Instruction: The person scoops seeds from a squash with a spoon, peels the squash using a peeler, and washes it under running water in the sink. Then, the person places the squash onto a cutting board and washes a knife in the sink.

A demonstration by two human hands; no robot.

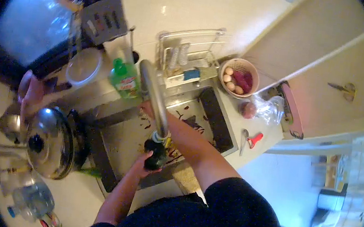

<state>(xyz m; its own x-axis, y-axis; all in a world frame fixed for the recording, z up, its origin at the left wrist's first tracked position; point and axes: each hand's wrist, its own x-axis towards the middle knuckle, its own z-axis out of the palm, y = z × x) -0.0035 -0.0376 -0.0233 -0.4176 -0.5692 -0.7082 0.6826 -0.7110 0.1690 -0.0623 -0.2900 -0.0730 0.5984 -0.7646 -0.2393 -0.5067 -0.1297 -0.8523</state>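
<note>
My left hand (142, 164) is wrapped round a dark, rounded object (155, 155), which it holds under the faucet's spout over the sink. What the object is, I cannot make out. Behind the curved metal faucet (153, 92), my right hand (147, 109) reaches toward its base, with the fingers mostly hidden by the pipe. Dark red and yellowish scraps (178, 151) lie on the bottom of the metal sink (114, 144). A green bottle (125, 79) stands just behind my right hand.
A pink basket (256, 79) with eggs and purple items stands right of the metal rack (190, 34). Nearby lie a plastic bag (269, 109), a red peeler (255, 140) and a spoon (244, 141). Left are a lidded pot (52, 144), a clear container (84, 67) and a plastic jug (33, 200).
</note>
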